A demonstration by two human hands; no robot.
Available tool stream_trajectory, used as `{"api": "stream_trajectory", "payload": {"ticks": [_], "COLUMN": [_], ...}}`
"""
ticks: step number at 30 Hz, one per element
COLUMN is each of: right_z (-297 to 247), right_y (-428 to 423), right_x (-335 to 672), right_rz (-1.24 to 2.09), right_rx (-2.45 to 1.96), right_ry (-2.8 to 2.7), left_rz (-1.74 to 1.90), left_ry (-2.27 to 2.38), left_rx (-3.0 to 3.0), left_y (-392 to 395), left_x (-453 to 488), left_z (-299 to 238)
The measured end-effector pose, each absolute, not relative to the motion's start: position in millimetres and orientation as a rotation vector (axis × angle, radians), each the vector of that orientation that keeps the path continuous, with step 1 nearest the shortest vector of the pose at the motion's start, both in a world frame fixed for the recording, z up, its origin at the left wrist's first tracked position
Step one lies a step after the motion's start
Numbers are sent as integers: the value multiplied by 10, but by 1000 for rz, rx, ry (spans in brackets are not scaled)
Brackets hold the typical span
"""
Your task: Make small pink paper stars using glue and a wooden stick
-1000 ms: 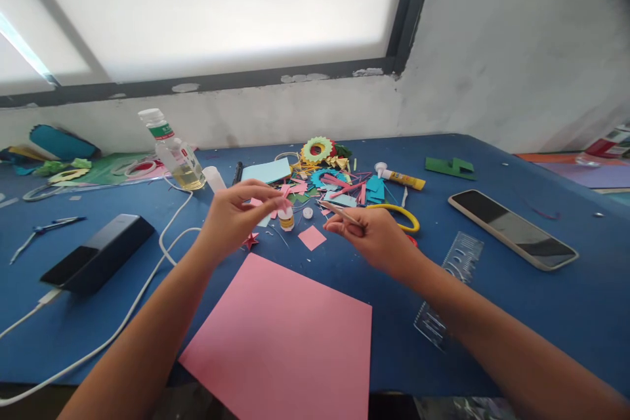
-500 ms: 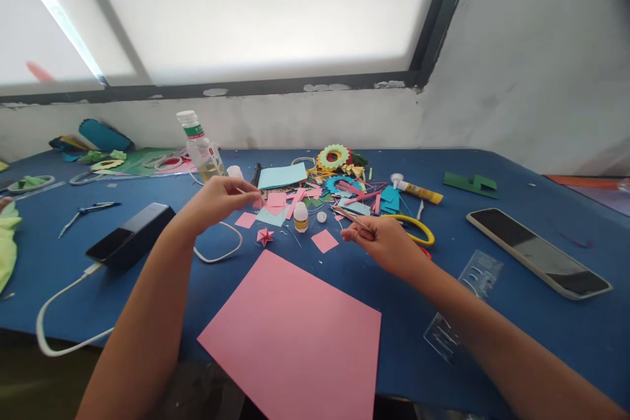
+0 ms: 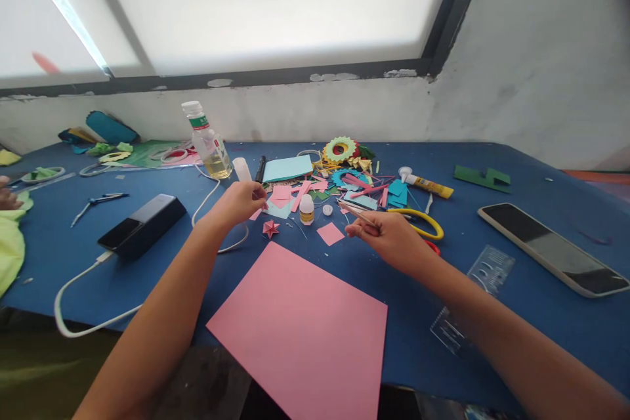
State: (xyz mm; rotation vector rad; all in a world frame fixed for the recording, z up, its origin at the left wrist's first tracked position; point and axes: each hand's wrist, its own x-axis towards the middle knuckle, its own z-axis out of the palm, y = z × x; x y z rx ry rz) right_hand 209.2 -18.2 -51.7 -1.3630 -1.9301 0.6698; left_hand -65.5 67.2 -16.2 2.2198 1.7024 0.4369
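My left hand [image 3: 241,201] is closed in a pinch above the pink and light-blue paper pieces. Pink shows at its fingertips, but I cannot make out whether it is a held scrap or paper behind. My right hand [image 3: 381,231] grips a pair of tweezers [image 3: 355,211], tips pointing left toward the paper scraps. Between the hands stand a small glue bottle [image 3: 306,211] and its white cap [image 3: 327,210]. A small pink square [image 3: 330,233] and a folded pink paper star [image 3: 270,228] lie in front. Nearest me is a large pink sheet [image 3: 305,328].
Paper scraps [image 3: 361,187] are heaped at the back. Yellow-handled scissors [image 3: 426,222], a glue tube [image 3: 433,187], a clear stencil ruler [image 3: 492,269] and a phone [image 3: 551,246] lie right. A liquid-filled bottle [image 3: 211,147], black device [image 3: 142,226] and white cable [image 3: 73,331] are left. Another person's sleeve [image 3: 10,243] shows.
My left hand has turned and sits slightly lower, over the paper pieces. The view has shifted a little left. My right hand keeps the tweezers in nearly the same place.
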Motion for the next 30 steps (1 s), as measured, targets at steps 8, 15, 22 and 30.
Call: {"api": "stream_trajectory", "payload": {"ticks": [8,15,22,30], "right_z": [-472,-479,-487,-493], "right_y": [-190,-182,-178,-176], "right_x": [2096,2095,2102,2105], "right_rz": [668,717,742,726], "right_rx": [-1344,-1321,-1326,-1330], "right_ry": [-1914,-1900,-1889,-1897], "left_rz": [115,-19,223,140], "left_ry": [1647,1524,1726,1773], "left_rx": [2106,2158,2286,2420], "left_y": [519,469,596,632], "left_x": [-649,-576,-529,-513], "left_z": [-29,-47,-151,-258]}}
